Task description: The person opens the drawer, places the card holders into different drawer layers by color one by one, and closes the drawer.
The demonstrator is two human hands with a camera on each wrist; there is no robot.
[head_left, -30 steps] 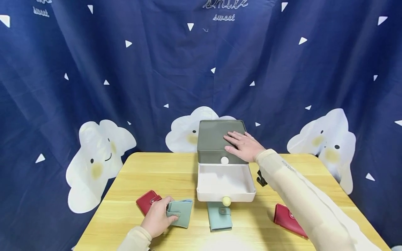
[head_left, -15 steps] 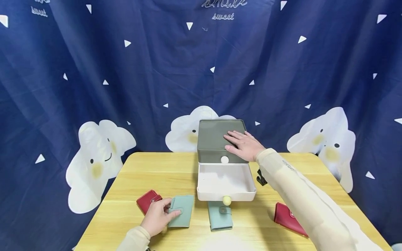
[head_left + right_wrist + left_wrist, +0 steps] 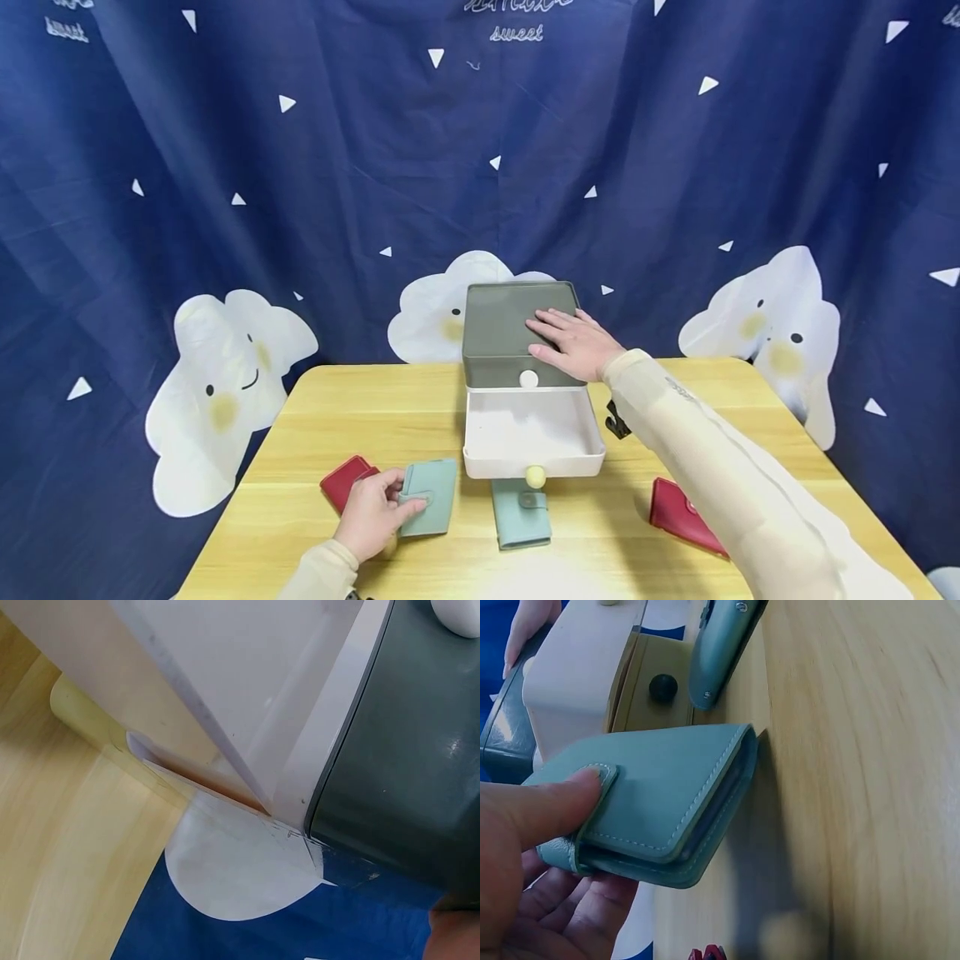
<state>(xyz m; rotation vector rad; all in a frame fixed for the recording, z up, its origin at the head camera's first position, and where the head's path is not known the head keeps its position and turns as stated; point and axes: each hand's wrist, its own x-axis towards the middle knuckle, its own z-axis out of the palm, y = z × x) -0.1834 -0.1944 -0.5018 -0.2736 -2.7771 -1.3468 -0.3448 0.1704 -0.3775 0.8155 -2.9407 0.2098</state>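
Note:
A teal snap wallet (image 3: pixel 435 492) is pinched in my left hand (image 3: pixel 370 515), left of the drawer box. In the left wrist view, the thumb (image 3: pixel 547 806) presses on the strap of this fastened wallet (image 3: pixel 667 780), with the fingers beneath; it is raised off the table. My right hand (image 3: pixel 576 343) lies flat with fingers spread on the dark grey top (image 3: pixel 495 325) of the box. Below that top, a white drawer (image 3: pixel 480 467) with a yellow knob (image 3: pixel 536 477) is pulled out, its inside bare. Only a bit of the right hand (image 3: pixel 454 934) shows in the right wrist view.
A second teal wallet (image 3: pixel 521 525) lies partly beneath the pulled-out drawer. One red wallet (image 3: pixel 345 482) is behind the left hand, another (image 3: pixel 684 518) beside the right sleeve. A small black object (image 3: pixel 617 421) sits right of the box. A blue curtain (image 3: pixel 345 167) hangs behind the table.
The left hand has turned the teal wallet so its strapped face shows more fully, and its top edge has swung upward. The right hand stays on the box. The head view has shifted slightly.

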